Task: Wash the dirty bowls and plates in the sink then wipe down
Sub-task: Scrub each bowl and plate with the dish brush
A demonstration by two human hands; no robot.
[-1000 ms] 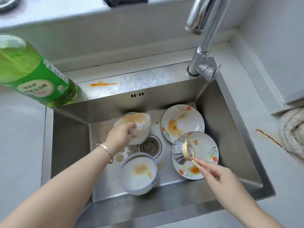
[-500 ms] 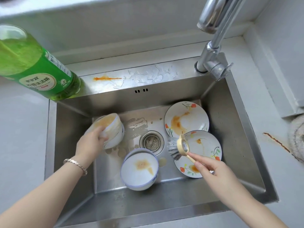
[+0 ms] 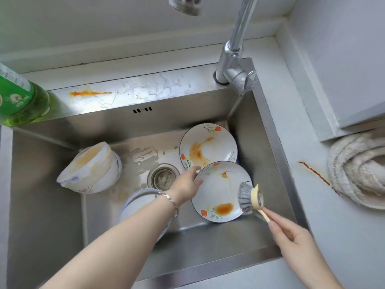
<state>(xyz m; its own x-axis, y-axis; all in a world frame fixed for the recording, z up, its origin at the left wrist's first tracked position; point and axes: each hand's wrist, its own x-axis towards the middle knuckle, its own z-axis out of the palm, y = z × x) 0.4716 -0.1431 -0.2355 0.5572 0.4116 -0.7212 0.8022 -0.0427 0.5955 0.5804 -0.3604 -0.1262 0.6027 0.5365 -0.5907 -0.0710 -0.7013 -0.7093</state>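
A steel sink (image 3: 268, 126) holds the dirty dishes. Two stacked bowls (image 3: 91, 170) smeared with orange sauce lean tilted at the left. A third bowl (image 3: 135, 203) lies near the front, mostly hidden under my left forearm. Two flowered plates lie at the right: the back plate (image 3: 208, 147) and the front plate (image 3: 218, 192), both stained orange. My left hand (image 3: 186, 184) grips the left rim of the front plate. My right hand (image 3: 291, 240) holds a dish brush (image 3: 250, 198) by its handle, its grey bristles at the plate's right edge.
A green detergent bottle (image 3: 18, 99) stands on the rim at the back left. The tap (image 3: 233, 59) rises at the back right, its spout (image 3: 185, 4) overhead. Orange smears mark the back rim (image 3: 89, 93) and the right counter (image 3: 314, 173). A rolled cloth (image 3: 358, 167) lies at the right.
My left hand set the stacked bowls down tilted at the sink's left, let go, and crossed right to grip the front plate's rim. The brush moved to that plate's right edge.
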